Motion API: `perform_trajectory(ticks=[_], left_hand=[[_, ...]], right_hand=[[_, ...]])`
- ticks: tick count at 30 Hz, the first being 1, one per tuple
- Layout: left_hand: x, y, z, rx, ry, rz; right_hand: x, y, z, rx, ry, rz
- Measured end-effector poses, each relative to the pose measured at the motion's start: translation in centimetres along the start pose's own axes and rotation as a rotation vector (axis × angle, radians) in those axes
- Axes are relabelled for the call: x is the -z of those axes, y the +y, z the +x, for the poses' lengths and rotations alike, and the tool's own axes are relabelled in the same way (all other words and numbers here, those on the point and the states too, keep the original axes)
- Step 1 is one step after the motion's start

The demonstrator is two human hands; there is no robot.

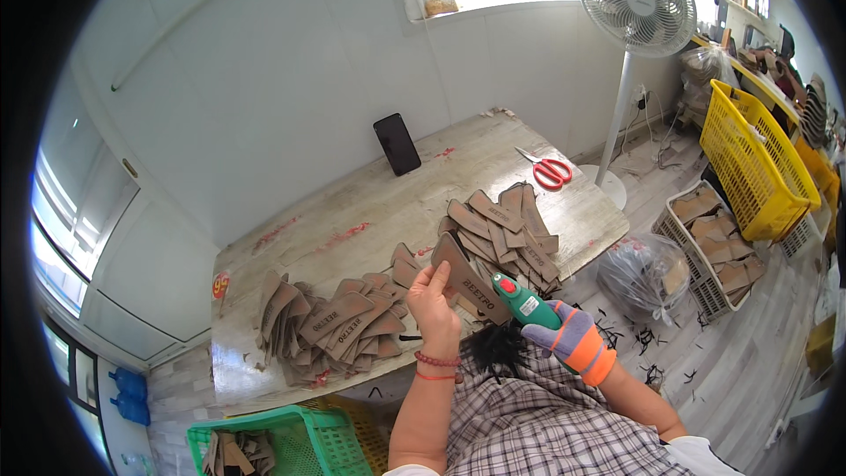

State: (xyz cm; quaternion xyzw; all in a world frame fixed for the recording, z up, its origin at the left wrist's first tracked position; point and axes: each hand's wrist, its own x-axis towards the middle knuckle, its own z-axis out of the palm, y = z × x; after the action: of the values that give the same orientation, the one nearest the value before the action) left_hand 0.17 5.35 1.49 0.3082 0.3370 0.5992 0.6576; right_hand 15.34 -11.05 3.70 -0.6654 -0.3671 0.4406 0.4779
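L grip vert., R grip slants twd it.

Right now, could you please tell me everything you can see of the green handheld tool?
The green tool has a smooth, plastic-looking body, a red button-like part near its front and a pale label. The gloved right hand grips its rear; its front points forward and left, close to the brown piece in the left hand. Contact there is unclear.
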Motion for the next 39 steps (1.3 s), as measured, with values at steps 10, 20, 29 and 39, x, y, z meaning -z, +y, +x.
perform_trajectory(ticks=[10, 20, 29, 39], left_hand=[[-1.6, -1.7, -1.7, 0.12, -0.077, -0.137], [-1.5, -2.5, -3.6, 0.203, -0.199, -0.082], [-1.6, -0.7, -4.7, 0.129, -0.246, 0.089], [-1.2, 1.5, -3.9, 0.046, -0.319, 0.147]], right_hand=[[0.4, -0.3, -0.4, 0.017, 0.016, 0.102], [0.8, -0.6, -0.6, 0.022, 0.022, 0.176], [1.6, -1.4, -1.2, 0.069, 0.025, 0.107], [2.3, -1.4, -1.5, 0.051, 0.014, 0.014]])
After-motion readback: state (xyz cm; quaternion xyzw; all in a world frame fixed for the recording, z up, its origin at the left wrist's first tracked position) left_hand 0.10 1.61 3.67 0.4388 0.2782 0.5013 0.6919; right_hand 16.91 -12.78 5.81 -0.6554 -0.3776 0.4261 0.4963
